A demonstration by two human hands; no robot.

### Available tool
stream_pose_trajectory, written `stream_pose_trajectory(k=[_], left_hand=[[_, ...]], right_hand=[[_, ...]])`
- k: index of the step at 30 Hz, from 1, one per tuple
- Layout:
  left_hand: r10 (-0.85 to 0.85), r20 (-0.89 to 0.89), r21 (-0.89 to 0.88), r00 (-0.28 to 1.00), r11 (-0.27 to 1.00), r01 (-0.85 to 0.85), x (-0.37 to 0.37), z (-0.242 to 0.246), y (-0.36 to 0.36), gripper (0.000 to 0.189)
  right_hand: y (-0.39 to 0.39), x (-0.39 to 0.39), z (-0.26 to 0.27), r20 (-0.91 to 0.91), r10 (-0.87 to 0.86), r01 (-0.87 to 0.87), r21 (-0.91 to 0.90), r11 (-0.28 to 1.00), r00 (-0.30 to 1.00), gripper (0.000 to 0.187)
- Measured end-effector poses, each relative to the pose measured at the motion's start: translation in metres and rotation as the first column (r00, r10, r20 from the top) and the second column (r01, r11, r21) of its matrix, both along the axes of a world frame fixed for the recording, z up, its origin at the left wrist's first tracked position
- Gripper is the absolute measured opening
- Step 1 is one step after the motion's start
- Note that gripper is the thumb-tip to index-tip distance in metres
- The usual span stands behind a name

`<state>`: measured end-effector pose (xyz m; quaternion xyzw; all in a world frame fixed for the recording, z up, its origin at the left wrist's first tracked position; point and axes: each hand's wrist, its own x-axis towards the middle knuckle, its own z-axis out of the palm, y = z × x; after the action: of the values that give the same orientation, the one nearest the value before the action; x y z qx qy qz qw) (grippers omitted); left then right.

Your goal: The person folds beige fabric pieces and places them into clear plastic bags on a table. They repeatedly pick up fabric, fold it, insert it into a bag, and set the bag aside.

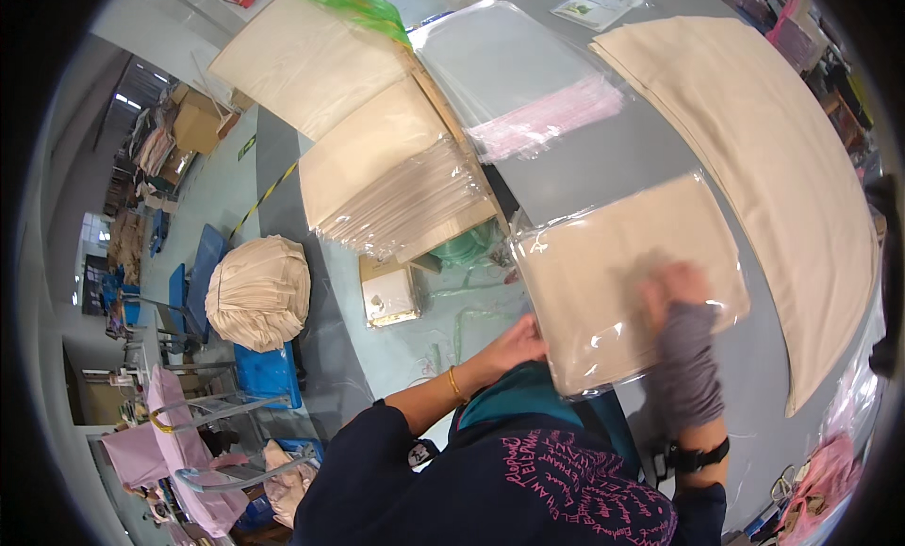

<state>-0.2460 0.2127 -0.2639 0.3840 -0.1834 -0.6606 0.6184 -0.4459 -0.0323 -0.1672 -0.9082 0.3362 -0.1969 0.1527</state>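
A folded piece of beige cloth [601,270] lies flat on the table before me inside a clear plastic bag, whose rim shines with reflections. My left hand [524,344] is at the near left edge of this bag, its fingertips partly hidden by it. On the bag's upper face rests my right hand [675,288], blurred by motion, with a grey sleeve cover over the wrist. Just right of the bag, a large folded beige cloth [763,164] spreads along the table.
Flat clear bags with pink edges [530,79] lie farther back on the grey table [565,171]. To the left, bagged beige cloths [396,171] are stacked on a wooden board. A bundle of beige cloth [258,291] sits on a blue seat. Scissors [782,484] lie at lower right.
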Motion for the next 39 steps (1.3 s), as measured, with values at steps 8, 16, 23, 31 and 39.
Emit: stream_pose_trajectory(k=[8, 16, 23, 31, 39], left_hand=[[0.133, 0.321, 0.073, 0.938, 0.984, -0.165, 0.046, 0.016, -0.059, 0.044], [0.461, 0.634, -0.034, 0.622, 0.819, -0.573, 0.224, 0.063, 0.011, 0.043], [0.771, 0.488, -0.287, 0.41, 0.585, -0.759, 0.429, 0.115, 0.113, 0.032], [0.66, 0.631, -0.047, 0.407, 0.556, -0.83, 0.558, -0.001, 0.101, 0.046], [0.259, 0.945, -0.073, 0.202, 0.765, -0.64, 0.57, -0.047, 0.128, 0.067]], right_hand=[[-0.08, -0.106, -0.048, 0.02, -0.407, 0.39, 0.25, 0.886, 0.913, 0.059], [-0.039, 0.105, 0.008, 0.501, -0.082, -0.201, 0.484, 0.852, 0.862, 0.037], [-0.043, 0.403, 0.091, 0.611, 0.143, -0.524, 0.509, 0.683, 0.779, 0.037], [-0.044, 0.275, 0.03, -0.058, 0.486, -0.488, -0.024, 0.872, 0.872, 0.022], [0.033, -0.067, 0.008, -0.385, -0.162, 0.13, -0.109, 0.986, 0.908, 0.049]])
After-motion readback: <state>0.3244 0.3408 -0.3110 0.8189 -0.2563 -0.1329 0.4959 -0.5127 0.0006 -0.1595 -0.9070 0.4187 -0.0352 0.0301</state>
